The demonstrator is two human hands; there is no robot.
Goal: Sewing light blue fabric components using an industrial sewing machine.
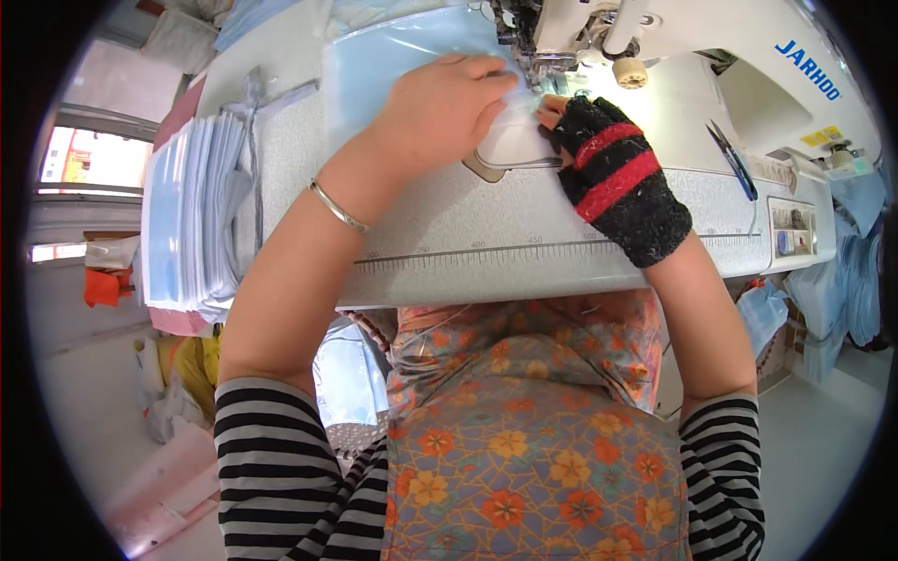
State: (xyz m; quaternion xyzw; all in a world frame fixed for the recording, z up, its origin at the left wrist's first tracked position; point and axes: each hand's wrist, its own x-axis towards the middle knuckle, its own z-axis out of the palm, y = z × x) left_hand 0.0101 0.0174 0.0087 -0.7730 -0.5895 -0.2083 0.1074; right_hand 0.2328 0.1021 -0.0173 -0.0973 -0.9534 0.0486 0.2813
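My bare left hand (444,107), with a bangle at the wrist, is beside the presser foot (552,64) of a white sewing machine. Its fingers are bent and its thumb is close to them, on a thin whitish piece of fabric (513,110). Under and behind this hand lies a light-blue sheet (388,65) with a shiny clear layer. A black fingerless glove with red bands covers my right hand (613,164). Its bare fingertips curl together just in front of the presser foot; whatever they hold is hidden.
Left on the table stands a thick stack of folded blue-and-white pieces (192,215), with a grey strip (254,140) alongside. Thread snips (731,159) lie to the right, near a small compartment tray (793,232). A printed ruler (449,251) runs along the front edge. Blue bundles (847,280) hang at far right.
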